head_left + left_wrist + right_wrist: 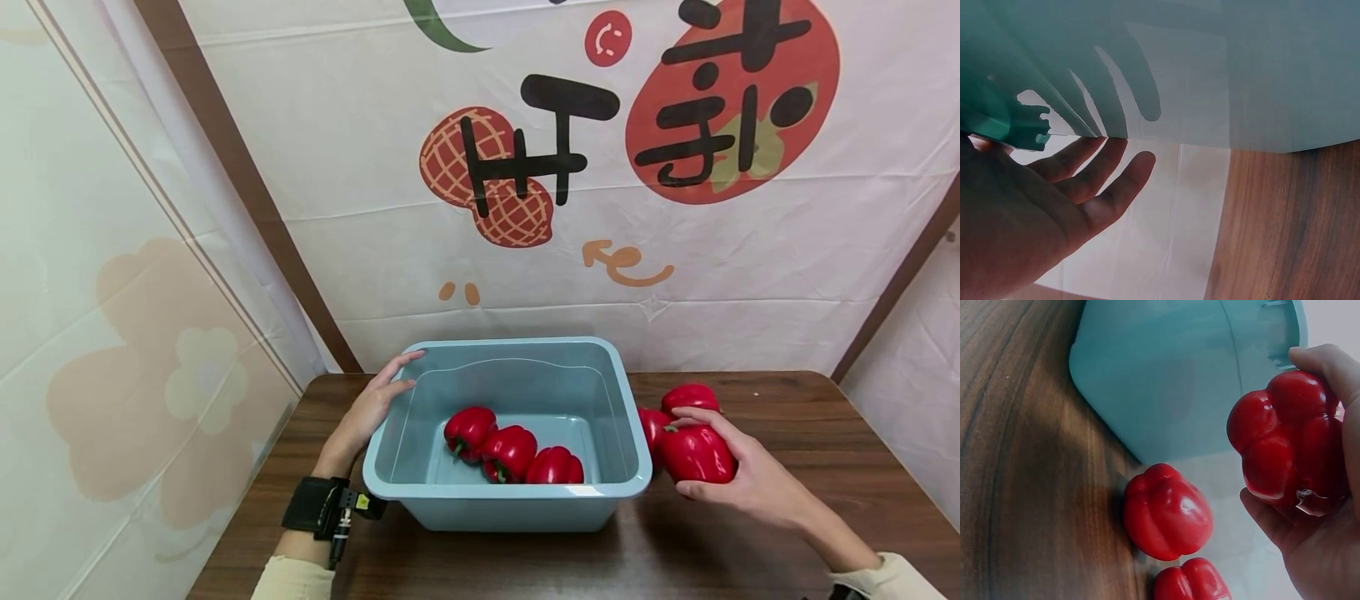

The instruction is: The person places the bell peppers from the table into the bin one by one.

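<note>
A red bell pepper [697, 456] is gripped in my right hand [750, 475], just beyond the right rim of a blue plastic bin [517, 510]. In the right wrist view the lobed end of that pepper [1285, 437] faces the camera, beside the bin's outer wall. My left hand [367, 410] holds the bin at its left rim, thumb over the edge. The left wrist view has fingers [1107, 162] of that hand against the outer wall. Inside the bin lie three red peppers: one at left [470, 433], one in the middle [510, 454], one at right [555, 467].
Two more red peppers, one farther back [688, 397] and one close to the bin [651, 427], lie on the brown wooden table [817, 442] at right. A printed white curtain [360, 242] hangs behind the table, with another along the left.
</note>
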The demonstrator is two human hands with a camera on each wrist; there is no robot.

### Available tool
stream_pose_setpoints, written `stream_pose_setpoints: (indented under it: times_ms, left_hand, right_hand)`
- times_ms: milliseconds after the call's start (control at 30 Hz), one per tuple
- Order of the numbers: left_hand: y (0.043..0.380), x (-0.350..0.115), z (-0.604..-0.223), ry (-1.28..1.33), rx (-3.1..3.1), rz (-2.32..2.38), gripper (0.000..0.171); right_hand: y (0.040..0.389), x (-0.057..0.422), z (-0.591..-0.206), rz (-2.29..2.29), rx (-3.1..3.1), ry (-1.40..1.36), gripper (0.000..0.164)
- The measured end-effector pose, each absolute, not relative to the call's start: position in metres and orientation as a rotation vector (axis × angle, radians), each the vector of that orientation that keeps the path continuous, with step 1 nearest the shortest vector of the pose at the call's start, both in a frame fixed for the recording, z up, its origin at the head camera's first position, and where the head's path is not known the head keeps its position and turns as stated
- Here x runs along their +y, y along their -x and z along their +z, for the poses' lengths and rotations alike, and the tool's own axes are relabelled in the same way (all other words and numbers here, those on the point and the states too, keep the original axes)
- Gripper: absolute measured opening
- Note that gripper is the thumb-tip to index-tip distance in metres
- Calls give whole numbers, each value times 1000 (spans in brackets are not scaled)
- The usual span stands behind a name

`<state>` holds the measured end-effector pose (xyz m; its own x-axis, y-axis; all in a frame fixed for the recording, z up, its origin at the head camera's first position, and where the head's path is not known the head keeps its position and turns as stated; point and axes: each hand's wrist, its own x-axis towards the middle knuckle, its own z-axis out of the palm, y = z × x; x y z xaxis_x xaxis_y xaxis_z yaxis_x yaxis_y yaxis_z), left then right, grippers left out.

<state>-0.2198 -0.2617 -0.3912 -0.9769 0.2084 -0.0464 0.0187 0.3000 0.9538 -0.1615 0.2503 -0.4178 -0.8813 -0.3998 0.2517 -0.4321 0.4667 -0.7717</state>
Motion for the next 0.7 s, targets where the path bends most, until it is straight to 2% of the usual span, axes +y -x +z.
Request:
stream_pose_setpoints:
  times_ms: [700]
  left_hand:
    - [219, -261, -390, -192, 2384, 1761, 46]
  right_hand:
    - [165, 253, -401, 1414, -2618, -784, 86]
